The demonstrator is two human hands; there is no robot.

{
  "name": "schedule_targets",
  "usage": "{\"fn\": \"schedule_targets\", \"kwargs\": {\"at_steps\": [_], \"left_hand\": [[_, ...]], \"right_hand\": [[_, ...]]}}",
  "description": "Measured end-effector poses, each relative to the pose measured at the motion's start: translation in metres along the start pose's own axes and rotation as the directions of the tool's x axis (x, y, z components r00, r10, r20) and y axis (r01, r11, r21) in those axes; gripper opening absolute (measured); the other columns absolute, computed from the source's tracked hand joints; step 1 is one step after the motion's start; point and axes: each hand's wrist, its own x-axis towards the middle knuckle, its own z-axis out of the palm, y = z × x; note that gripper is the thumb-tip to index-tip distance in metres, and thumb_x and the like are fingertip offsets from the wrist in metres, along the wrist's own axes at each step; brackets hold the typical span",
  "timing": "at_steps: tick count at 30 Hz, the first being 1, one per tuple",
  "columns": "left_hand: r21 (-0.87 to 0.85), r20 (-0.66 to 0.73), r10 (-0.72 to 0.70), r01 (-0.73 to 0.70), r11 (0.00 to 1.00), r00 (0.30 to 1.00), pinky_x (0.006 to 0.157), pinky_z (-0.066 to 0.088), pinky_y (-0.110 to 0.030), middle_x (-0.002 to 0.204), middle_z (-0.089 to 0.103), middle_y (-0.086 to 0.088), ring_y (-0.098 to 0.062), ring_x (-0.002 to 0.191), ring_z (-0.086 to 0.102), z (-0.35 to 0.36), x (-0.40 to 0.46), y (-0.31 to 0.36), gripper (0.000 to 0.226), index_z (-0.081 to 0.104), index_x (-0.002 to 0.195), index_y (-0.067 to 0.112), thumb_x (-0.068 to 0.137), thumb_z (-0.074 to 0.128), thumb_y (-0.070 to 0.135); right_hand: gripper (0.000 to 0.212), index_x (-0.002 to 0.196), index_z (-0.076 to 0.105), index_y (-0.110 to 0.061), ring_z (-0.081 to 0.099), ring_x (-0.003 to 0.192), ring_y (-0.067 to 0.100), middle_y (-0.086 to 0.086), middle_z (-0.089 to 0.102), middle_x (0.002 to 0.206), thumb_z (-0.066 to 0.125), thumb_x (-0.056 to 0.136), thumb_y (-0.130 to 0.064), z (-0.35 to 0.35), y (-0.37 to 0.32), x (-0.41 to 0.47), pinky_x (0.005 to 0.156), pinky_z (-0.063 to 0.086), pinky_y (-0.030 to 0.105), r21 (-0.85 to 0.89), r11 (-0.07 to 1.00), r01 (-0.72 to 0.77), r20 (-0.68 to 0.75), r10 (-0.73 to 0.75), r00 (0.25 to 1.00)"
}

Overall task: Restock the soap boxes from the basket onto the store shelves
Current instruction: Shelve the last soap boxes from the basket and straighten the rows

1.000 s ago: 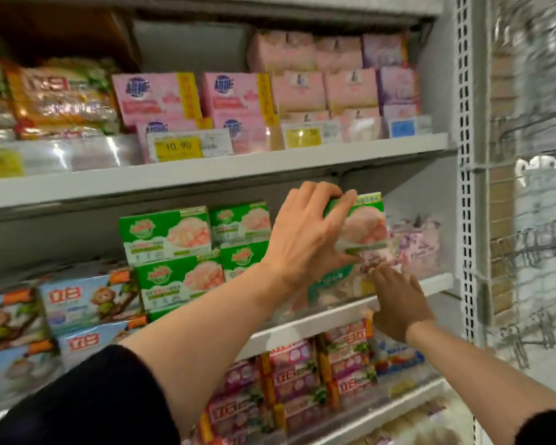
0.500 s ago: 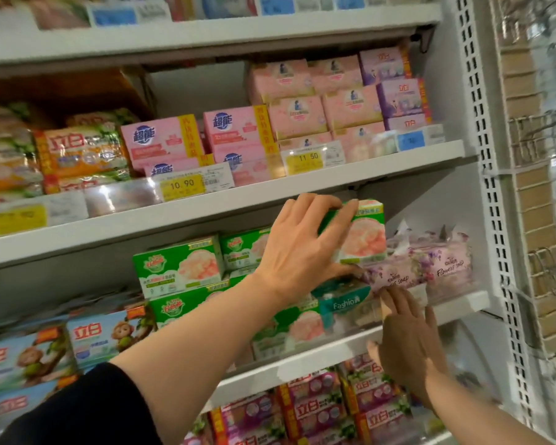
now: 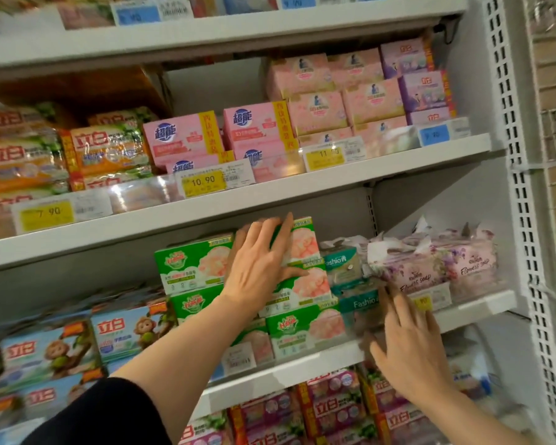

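Observation:
The top green soap box point(image 3: 302, 242) sits on a stack of green soap boxes point(image 3: 302, 329) on the middle shelf point(image 3: 328, 358). My left hand point(image 3: 257, 268) lies on its front with straight, spread fingers, the thumb running along its lower edge. Lower right, my right hand point(image 3: 405, 348) is spread open, its fingertips touching the teal Fashion packs point(image 3: 357, 303) at the clear shelf rail. The basket is out of view.
Purple flower-soap packs point(image 3: 430, 268) fill the shelf's right end against the white perforated upright point(image 3: 523, 220). Blue monkey-print boxes point(image 3: 77, 342) stand to the left. Pink boxes point(image 3: 257, 130) and yellow price tags point(image 3: 203, 183) line the shelf above; magenta packs point(image 3: 334, 409) fill the one below.
My left hand has set the green box on the stack, and its fingers have straightened from curled over the top. My right hand stays low at the shelf rail, fingers spread wider. The view tilted upward.

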Motion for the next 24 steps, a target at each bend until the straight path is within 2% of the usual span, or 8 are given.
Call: {"fn": "schedule_targets", "kwargs": {"at_steps": [2, 4, 7, 8, 10, 13, 18, 24], "left_hand": [[0.058, 0.029, 0.031, -0.033, 0.998, 0.999, 0.11, 0.024, -0.045, 0.138, 0.048, -0.018, -0.031, 0.124, 0.04, 0.006, -0.009, 0.0, 0.076, 0.037, 0.144, 0.001, 0.092, 0.037, 0.056], [0.109, 0.084, 0.058, -0.067, 0.992, 0.995, 0.12, 0.006, -0.047, 0.156, 0.027, -0.015, -0.029, 0.143, 0.022, 0.013, -0.027, 0.0, 0.067, 0.021, 0.151, 0.006, 0.099, 0.026, 0.047], [0.12, 0.156, 0.065, -0.084, 0.989, 0.986, 0.12, -0.006, -0.046, 0.162, 0.006, -0.011, -0.025, 0.15, 0.002, 0.024, -0.06, 0.003, 0.07, 0.006, 0.155, 0.007, 0.1, 0.02, 0.049], [0.114, 0.167, 0.055, -0.075, 0.991, 0.984, 0.121, -0.005, -0.046, 0.162, 0.005, -0.01, -0.025, 0.15, 0.001, 0.026, -0.066, 0.005, 0.072, 0.004, 0.154, 0.007, 0.099, 0.021, 0.05], [0.082, 0.172, 0.018, -0.032, 0.996, 0.985, 0.12, 0.002, -0.047, 0.162, 0.008, -0.012, -0.026, 0.15, 0.006, 0.025, -0.069, 0.011, 0.074, 0.008, 0.154, 0.005, 0.099, 0.026, 0.05], [-0.028, 0.18, -0.023, 0.028, 0.999, 0.983, 0.118, 0.011, -0.049, 0.16, 0.016, -0.013, -0.025, 0.148, 0.012, 0.016, -0.071, 0.026, 0.071, 0.016, 0.152, 0.004, 0.099, 0.027, 0.05], [-0.277, 0.163, 0.014, 0.033, 0.96, 0.987, 0.117, 0.012, -0.049, 0.16, 0.02, -0.01, -0.025, 0.149, 0.013, -0.001, -0.09, 0.082, 0.06, 0.029, 0.151, 0.01, 0.101, 0.027, 0.044], [-0.625, 0.111, 0.131, -0.033, 0.78, 0.985, 0.113, 0.021, -0.049, 0.144, 0.047, -0.018, -0.034, 0.134, 0.042, -0.044, -0.075, 0.215, 0.061, 0.047, 0.139, 0.004, 0.087, 0.042, 0.036]], "right_hand": [[0.065, 0.117, 0.061, 0.001, 0.062, 0.104, 0.04, 0.021, 0.058, 0.124, 0.07, 0.073, -0.047, 0.004, 0.003, 0.0, 0.078, 0.054, 0.06, -0.029, 0.999, 0.014, 0.014, -0.013, 1.0], [0.068, 0.121, 0.06, 0.0, 0.061, 0.111, 0.039, 0.02, 0.058, 0.129, 0.029, 0.094, -0.054, 0.006, 0.004, -0.002, 0.082, 0.052, 0.059, -0.034, 0.999, 0.021, 0.026, -0.02, 0.999], [0.076, 0.129, 0.056, -0.001, 0.054, 0.123, 0.033, 0.015, 0.047, 0.14, 0.01, 0.098, -0.054, 0.013, 0.005, -0.004, 0.089, 0.048, 0.059, -0.013, 1.0, 0.002, 0.042, -0.002, 0.999], [0.079, 0.137, 0.046, -0.002, 0.044, 0.133, 0.031, 0.013, 0.033, 0.147, 0.004, 0.097, -0.056, 0.011, 0.004, -0.003, 0.098, 0.042, 0.058, -0.011, 1.0, -0.002, 0.056, 0.003, 0.998], [0.083, 0.148, 0.0, -0.013, -0.002, 0.145, 0.022, 0.006, -0.011, 0.153, -0.016, 0.083, -0.063, 0.011, 0.006, -0.001, 0.115, 0.012, 0.054, -0.015, 0.999, 0.033, 0.105, -0.031, 0.994], [0.076, 0.135, -0.038, -0.031, -0.042, 0.131, 0.013, -0.004, -0.047, 0.141, -0.024, 0.071, -0.069, 0.011, 0.017, -0.009, 0.115, -0.014, 0.047, 0.045, 0.997, 0.071, 0.135, -0.076, 0.988], [0.077, 0.139, -0.032, -0.041, -0.024, 0.143, 0.011, -0.01, -0.037, 0.151, -0.02, 0.072, -0.075, -0.023, 0.041, -0.053, 0.118, -0.007, 0.044, 0.087, 0.996, 0.03, 0.158, -0.043, 0.987], [0.065, 0.145, -0.014, -0.043, 0.005, 0.148, 0.017, -0.006, -0.001, 0.161, 0.004, 0.087, -0.066, -0.107, 0.106, -0.13, 0.12, 0.006, 0.045, -0.017, 0.999, -0.047, 0.095, 0.049, 0.994]]}}
